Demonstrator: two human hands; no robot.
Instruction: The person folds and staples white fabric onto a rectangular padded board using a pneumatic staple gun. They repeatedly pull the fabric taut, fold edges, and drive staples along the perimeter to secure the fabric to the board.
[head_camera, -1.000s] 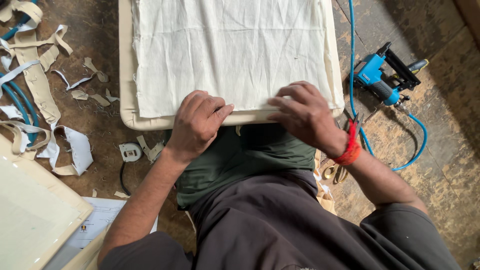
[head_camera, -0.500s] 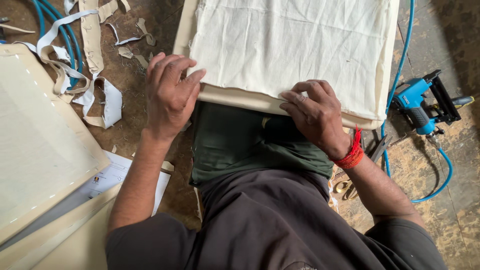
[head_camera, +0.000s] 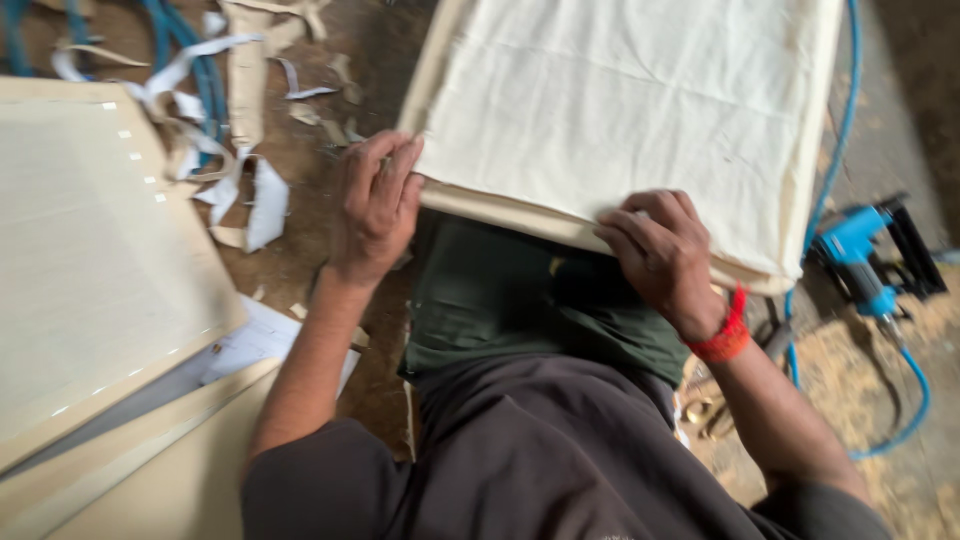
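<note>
Head view, canvas: a stretched canvas (head_camera: 640, 110), cream cloth face up with soft creases, lies on the floor in front of my knees, tilted so its near edge runs down toward the right. The cloth is folded over the pale frame edge along that near side.
Head view, left hand: my left hand (head_camera: 378, 205) lies flat at the near left corner, fingers together and pointing up along the edge, pressing on the cloth; it pinches nothing that I can see.
Head view, right hand: my right hand (head_camera: 662, 255), red band at the wrist, is curled over the near edge farther right, fingertips bent onto the cloth. Whether it clamps the fold underneath I cannot tell.
Head view, around it: a blue staple gun (head_camera: 868, 262) with its blue hose (head_camera: 905, 400) lies to the right, well apart from my right hand. Cloth scraps (head_camera: 250, 190) litter the floor near my left hand; finished canvases (head_camera: 90, 270) are stacked at far left.
Change since earlier: the canvas has swung to a steeper tilt, and my left hand has moved from the middle of the near edge out to the corner.
</note>
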